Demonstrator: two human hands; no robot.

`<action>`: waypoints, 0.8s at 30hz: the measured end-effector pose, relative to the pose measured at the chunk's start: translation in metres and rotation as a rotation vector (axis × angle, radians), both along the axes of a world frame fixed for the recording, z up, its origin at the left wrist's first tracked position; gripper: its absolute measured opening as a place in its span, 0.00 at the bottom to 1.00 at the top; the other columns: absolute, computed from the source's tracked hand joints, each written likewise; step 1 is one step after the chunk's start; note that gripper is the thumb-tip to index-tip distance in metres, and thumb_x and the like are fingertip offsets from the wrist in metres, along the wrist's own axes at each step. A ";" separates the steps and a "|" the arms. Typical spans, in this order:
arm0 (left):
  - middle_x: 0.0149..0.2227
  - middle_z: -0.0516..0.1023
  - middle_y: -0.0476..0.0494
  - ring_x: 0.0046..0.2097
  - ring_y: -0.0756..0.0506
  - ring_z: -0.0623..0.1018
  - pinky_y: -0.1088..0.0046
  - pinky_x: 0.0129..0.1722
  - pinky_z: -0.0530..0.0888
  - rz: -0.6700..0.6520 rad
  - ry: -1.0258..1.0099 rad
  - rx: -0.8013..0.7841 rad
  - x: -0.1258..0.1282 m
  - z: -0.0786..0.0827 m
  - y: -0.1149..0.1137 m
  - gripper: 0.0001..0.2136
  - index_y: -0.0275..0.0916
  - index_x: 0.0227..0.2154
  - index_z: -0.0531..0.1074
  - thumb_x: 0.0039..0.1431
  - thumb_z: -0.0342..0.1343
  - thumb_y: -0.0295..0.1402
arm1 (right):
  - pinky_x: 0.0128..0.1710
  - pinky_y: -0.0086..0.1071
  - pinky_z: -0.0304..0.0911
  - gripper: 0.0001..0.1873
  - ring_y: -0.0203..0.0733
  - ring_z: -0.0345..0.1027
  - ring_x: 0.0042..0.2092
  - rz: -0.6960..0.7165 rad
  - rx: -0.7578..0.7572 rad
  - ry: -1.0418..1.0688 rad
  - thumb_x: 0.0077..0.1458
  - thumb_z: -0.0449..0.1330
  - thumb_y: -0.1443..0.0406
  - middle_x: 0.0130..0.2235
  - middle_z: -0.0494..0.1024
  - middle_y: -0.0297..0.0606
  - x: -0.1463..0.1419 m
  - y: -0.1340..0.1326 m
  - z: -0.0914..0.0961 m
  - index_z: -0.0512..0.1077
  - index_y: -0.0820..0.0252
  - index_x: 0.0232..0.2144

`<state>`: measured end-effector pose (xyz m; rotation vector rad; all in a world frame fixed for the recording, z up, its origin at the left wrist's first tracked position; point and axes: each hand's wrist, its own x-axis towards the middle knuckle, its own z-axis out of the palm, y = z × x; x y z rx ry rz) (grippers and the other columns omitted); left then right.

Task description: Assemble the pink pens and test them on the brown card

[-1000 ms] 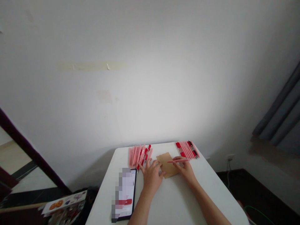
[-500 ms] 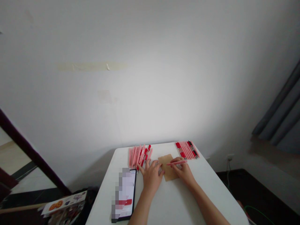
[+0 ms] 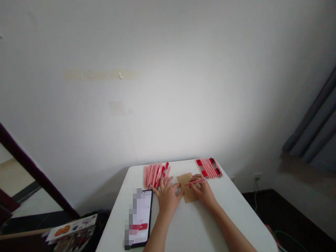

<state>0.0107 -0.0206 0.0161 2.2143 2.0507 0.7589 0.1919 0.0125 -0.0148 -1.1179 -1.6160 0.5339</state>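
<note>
In my right hand [image 3: 203,190] is a pink pen [image 3: 196,181], its tip over a brown paper notepad [image 3: 187,193] on the table. The fingers are closed around the pen, and the hand rests on the pad's right side. My left hand [image 3: 168,196] lies spread on the table, its index finger and thumb at the pad's left edge. Just beyond its fingertips is a loose pile of pink and red pens [image 3: 153,175]. Whether the pen tip touches the paper I cannot tell.
A phone [image 3: 140,220] with a lit screen lies left of my left forearm. Several pink, red and black pens [image 3: 209,168] are lined up at the table's [image 3: 194,227] back right corner. Behind is a pale wall [image 3: 168,105]; a box [image 3: 72,227] stands at lower left.
My right hand and the pen have shifted slightly left, and the pen is tilted more steeply. My left fingers have moved a little. The pad stays in place.
</note>
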 end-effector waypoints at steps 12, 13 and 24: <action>0.59 0.66 0.52 0.63 0.32 0.54 0.31 0.57 0.35 0.009 -0.003 -0.005 0.000 -0.003 0.001 0.14 0.60 0.41 0.75 0.50 0.58 0.48 | 0.54 0.47 0.58 0.16 0.50 0.64 0.50 0.018 -0.038 -0.040 0.52 0.58 0.51 0.40 0.76 0.44 -0.003 0.001 0.000 0.78 0.54 0.28; 0.59 0.66 0.52 0.63 0.32 0.54 0.31 0.57 0.35 0.009 0.001 -0.001 0.000 -0.003 0.001 0.14 0.60 0.41 0.75 0.50 0.58 0.48 | 0.54 0.47 0.58 0.16 0.51 0.63 0.50 0.022 -0.042 -0.043 0.52 0.58 0.50 0.40 0.76 0.44 -0.003 0.001 0.001 0.79 0.54 0.28; 0.60 0.66 0.53 0.63 0.33 0.55 0.31 0.57 0.36 0.020 0.019 -0.022 0.000 0.000 0.000 0.14 0.61 0.41 0.75 0.50 0.58 0.48 | 0.53 0.46 0.57 0.16 0.50 0.64 0.49 0.008 -0.052 -0.062 0.52 0.58 0.52 0.38 0.78 0.44 -0.005 0.001 0.004 0.79 0.56 0.27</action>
